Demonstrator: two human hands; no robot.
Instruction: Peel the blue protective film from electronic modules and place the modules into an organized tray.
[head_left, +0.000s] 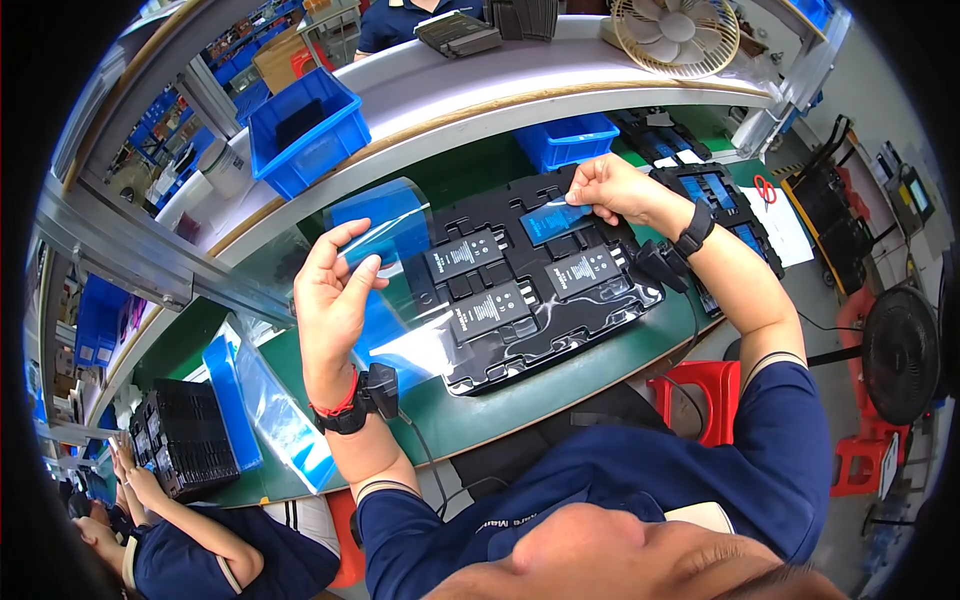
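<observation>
A black plastic tray (485,360) lies at an angle before me on the green bench. Three dark flat batteries (465,255) with white print sit in its slots. In the far right slot lies a blue-faced flat battery (553,222). My right hand (612,190) pinches its upper right corner, thumb and forefinger closed. On the left my left hand (335,290) is raised, thumb and fingers apart. Beside its fingers curls a clear film (405,215); whether they touch it I cannot tell. More clear film (410,350) overlaps the tray's left edge. Both wrists wear black bands with cabled devices.
Blue bins (305,140) stand on the shelf and behind the tray (566,142). More black trays (715,195) lie at right, near red-handled scissors (765,188). Plastic bags (270,400) and stacked trays (190,440) lie left, where a co-worker (220,545) sits. A fan (677,30) stands above.
</observation>
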